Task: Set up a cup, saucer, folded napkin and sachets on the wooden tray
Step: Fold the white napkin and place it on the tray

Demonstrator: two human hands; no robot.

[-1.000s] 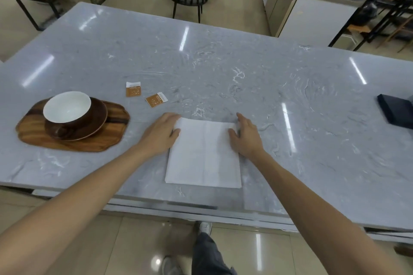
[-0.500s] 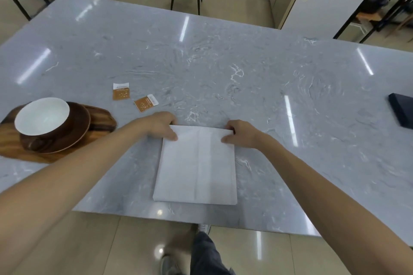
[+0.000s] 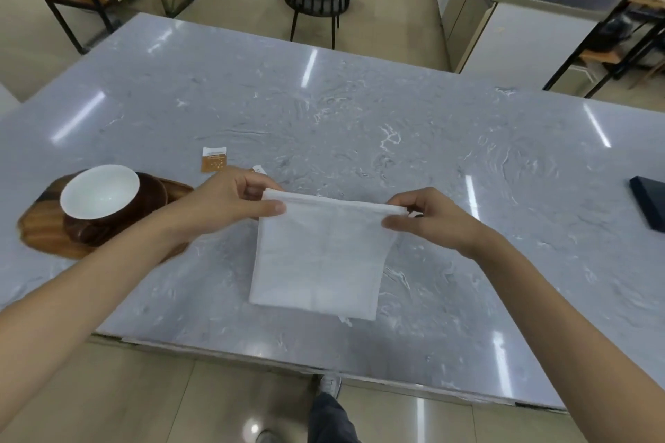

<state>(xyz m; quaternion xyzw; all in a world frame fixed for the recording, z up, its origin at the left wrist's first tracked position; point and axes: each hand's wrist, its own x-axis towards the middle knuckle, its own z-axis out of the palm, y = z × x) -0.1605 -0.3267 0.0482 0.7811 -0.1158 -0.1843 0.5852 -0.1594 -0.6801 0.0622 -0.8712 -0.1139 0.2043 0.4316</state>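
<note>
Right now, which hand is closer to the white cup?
Left. The left hand pinches the napkin just beside the cup; the right hand holds its far corner.

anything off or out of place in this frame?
Nothing damaged or spilled. Two sachets lie on the table, not on the wooden tray. Both hands, left and right, hold the napkin mid-fold.

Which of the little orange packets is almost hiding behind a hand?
The nearer sachet: only its white end peeks out behind the left hand. The other sachet lies fully in view, farther back on the table.
</note>
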